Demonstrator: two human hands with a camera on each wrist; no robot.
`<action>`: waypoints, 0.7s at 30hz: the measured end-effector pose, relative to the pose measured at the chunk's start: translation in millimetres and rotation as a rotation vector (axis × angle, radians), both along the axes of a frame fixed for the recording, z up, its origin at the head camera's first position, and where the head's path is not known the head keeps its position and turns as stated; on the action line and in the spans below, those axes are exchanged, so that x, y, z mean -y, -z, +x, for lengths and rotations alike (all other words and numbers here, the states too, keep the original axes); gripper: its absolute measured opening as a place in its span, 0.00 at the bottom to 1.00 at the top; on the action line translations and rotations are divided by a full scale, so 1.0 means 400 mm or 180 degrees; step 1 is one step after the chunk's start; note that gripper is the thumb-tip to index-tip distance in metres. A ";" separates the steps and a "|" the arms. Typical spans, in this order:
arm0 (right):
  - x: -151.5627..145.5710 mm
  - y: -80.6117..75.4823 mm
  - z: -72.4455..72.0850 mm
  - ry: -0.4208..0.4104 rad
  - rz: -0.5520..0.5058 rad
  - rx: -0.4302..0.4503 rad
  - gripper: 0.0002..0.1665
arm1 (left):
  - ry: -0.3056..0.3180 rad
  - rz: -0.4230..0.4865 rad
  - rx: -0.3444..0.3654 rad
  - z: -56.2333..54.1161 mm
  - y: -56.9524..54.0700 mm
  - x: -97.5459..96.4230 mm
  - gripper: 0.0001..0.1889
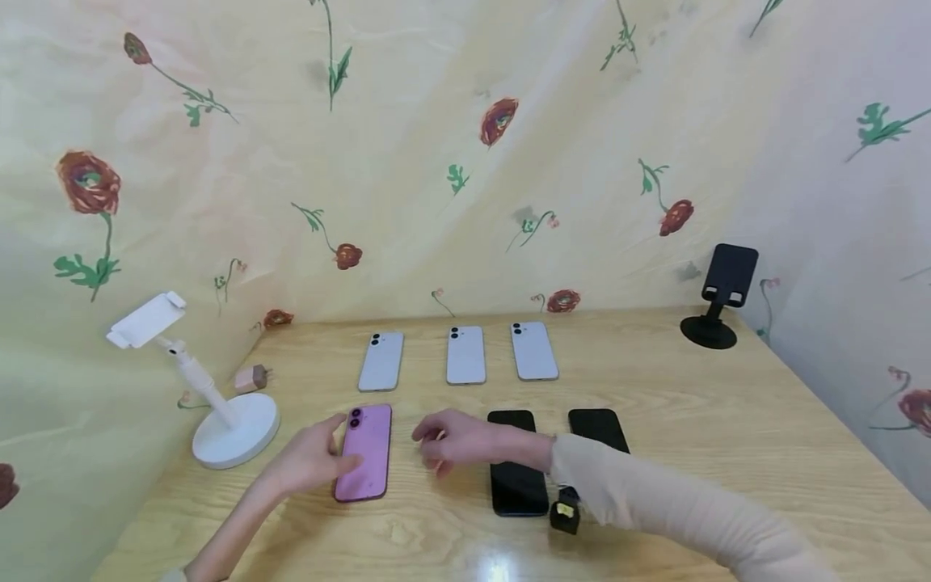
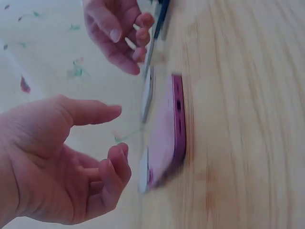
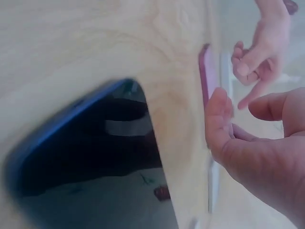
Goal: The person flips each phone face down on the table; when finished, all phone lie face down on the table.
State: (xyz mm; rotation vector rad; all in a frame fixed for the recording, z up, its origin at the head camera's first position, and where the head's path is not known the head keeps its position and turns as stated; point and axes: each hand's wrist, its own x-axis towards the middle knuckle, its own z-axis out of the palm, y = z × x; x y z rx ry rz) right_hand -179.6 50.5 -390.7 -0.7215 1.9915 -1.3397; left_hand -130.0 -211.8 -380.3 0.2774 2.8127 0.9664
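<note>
A pink phone lies back up on the wooden table. Over its left edge reaches my left hand, thumb and fingers spread apart and holding nothing; the left wrist view shows a gap between the fingertips and the phone. To the right of that phone, my right hand hovers with loosely bent fingers and nothing in them. Under the right forearm lies a phone with a black screen, partly covered by the wrist. A second black-screened phone is half hidden behind the sleeve.
Three pale phones lie in a row toward the wall. A white phone stand and a pink charger plug are at the left. At the far right stands a black phone stand. A small black object shows below the right sleeve.
</note>
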 end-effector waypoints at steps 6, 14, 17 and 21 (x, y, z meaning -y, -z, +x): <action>-0.110 -0.026 -0.022 0.0176 -0.0063 0.0000 0.21 | 0.0033 0.0139 -0.0393 0.022 -0.006 -0.114 0.37; -0.240 -0.038 -0.056 0.0847 0.0075 -0.0122 0.23 | 0.0541 0.0275 -0.0389 0.034 0.010 -0.244 0.39; -0.270 -0.034 -0.057 0.1025 0.0155 -0.0074 0.24 | 0.0597 0.0311 -0.0329 0.034 0.021 -0.273 0.40; -0.300 -0.027 -0.055 0.1213 0.0377 -0.0071 0.25 | 0.0645 0.0283 -0.0319 0.030 0.042 -0.308 0.44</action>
